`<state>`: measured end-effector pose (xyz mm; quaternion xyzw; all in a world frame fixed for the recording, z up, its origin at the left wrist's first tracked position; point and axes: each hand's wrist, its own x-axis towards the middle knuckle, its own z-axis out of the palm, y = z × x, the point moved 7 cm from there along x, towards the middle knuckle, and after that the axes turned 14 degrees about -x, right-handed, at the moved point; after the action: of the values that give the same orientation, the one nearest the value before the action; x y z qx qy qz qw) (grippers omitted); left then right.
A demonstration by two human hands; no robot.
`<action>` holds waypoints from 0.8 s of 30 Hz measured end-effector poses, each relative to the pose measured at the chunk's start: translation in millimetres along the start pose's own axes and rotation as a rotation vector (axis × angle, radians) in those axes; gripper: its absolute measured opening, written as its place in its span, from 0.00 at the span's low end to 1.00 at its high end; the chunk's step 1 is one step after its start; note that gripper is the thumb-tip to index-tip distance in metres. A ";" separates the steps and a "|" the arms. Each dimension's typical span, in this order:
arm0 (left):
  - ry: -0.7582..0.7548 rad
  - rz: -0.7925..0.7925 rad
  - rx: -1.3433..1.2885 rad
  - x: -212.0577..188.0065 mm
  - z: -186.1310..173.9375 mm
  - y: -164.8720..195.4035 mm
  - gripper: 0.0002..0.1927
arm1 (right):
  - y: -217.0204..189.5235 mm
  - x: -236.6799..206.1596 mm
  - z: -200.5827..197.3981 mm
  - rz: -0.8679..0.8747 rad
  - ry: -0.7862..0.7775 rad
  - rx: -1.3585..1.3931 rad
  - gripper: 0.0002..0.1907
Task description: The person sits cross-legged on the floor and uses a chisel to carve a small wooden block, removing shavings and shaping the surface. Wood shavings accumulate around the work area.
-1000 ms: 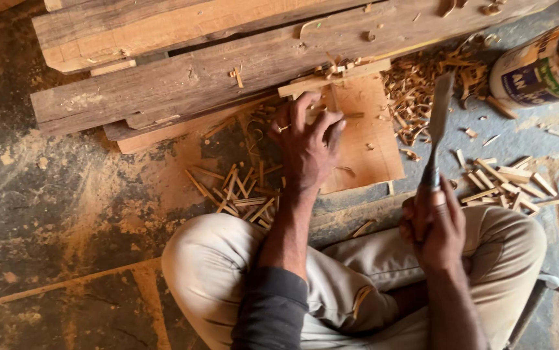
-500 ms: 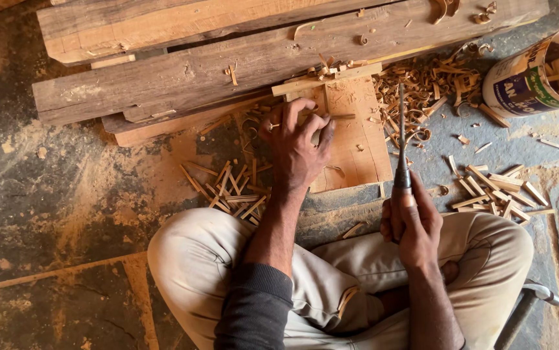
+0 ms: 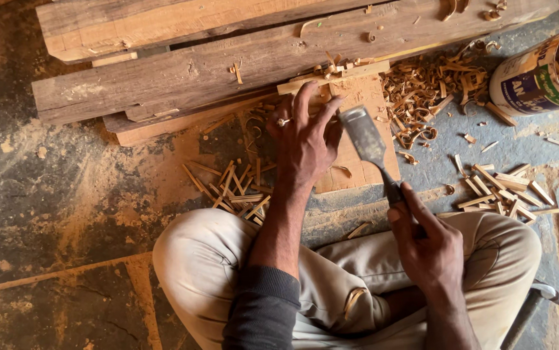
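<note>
Two hands are working here: your left hand (image 3: pixel 305 139) is pressing down on a small flat board (image 3: pixel 357 139), fingers spread apart across its near edge, a ring showing on one finger. Your right hand (image 3: pixel 428 243) is gripping the dark handle of a broad chisel (image 3: pixel 364 139), fingers wrapped tight around it, and the blade is angling up and to the left until its tip is sitting just beside your left fingertips over the board. That board is lying on the floor against two heavy weathered beams (image 3: pixel 227 71). Wood shavings (image 3: pixel 422 97) and split sticks (image 3: pixel 503 188) are littering the ground nearby, and a paint can (image 3: pixel 535 78) is lying at the right.
</note>
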<state>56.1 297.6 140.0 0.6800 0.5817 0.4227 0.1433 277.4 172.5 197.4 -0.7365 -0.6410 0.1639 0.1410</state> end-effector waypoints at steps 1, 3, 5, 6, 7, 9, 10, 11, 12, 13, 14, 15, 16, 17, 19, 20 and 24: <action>-0.021 -0.018 0.028 -0.3 -0.3 -1.9 0.31 | -7.5 -0.9 -5.3 -0.059 0.047 -0.039 0.25; -0.063 -0.056 0.087 -0.4 0.5 -5.5 0.34 | -20.4 -2.8 -12.7 -0.142 0.102 -0.113 0.23; -0.045 -0.025 0.118 0.6 -1.2 -4.0 0.34 | -30.2 -3.9 -16.7 -0.181 0.115 -0.194 0.23; -0.035 -0.010 0.130 1.2 -1.7 -3.2 0.34 | -33.0 -3.9 -17.7 -0.174 0.104 -0.218 0.23; -0.031 -0.011 0.119 1.6 -1.8 -3.6 0.34 | -35.7 -3.7 -18.5 -0.167 0.093 -0.242 0.23; -0.023 -0.012 0.102 2.2 -2.5 -4.5 0.34 | -41.2 -3.2 -19.3 -0.158 0.061 -0.272 0.23; -0.034 -0.016 0.092 2.3 -2.3 -5.4 0.34 | -43.8 -2.9 -19.5 -0.155 0.043 -0.279 0.23; -0.044 -0.020 0.083 2.1 -2.2 -6.3 0.34 | -46.2 -2.5 -19.4 -0.151 0.025 -0.287 0.23; -0.056 -0.029 0.074 1.9 -2.0 -7.7 0.34 | -48.6 -2.1 -19.0 -0.147 0.006 -0.311 0.24; -0.059 -0.033 0.069 1.3 -2.4 -8.5 0.34 | -50.7 -1.6 -18.3 -0.142 -0.014 -0.336 0.24; -0.060 -0.032 0.064 1.1 -2.4 -9.1 0.34 | -52.9 -1.1 -17.7 -0.137 -0.029 -0.360 0.24; -0.058 -0.031 0.059 0.7 -2.3 -9.6 0.34 | -56.7 -0.8 -17.5 -0.154 -0.030 -0.371 0.25; -0.040 -0.025 0.039 0.4 -2.4 -9.4 0.33 | -60.5 -0.6 -16.8 -0.174 -0.034 -0.382 0.25; -0.025 -0.019 0.019 0.3 -1.8 -9.3 0.32 | -64.0 -0.2 -15.8 -0.190 -0.039 -0.394 0.25; 0.029 -0.031 -0.028 -0.9 -0.3 -10.2 0.28 | -64.0 1.4 -10.7 -0.133 -0.099 -0.448 0.27; 0.071 -0.048 -0.052 -1.7 -0.3 -11.7 0.26 | -63.9 2.0 -7.9 -0.107 -0.129 -0.474 0.28; 0.153 -0.062 -0.166 -5.5 2.7 -17.3 0.22 | -75.7 5.5 -4.6 -0.149 -0.081 -0.446 0.27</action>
<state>46.7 298.2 124.3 0.6135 0.5746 0.5153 0.1673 212.0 188.4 232.8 -0.6930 -0.7190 0.0368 -0.0394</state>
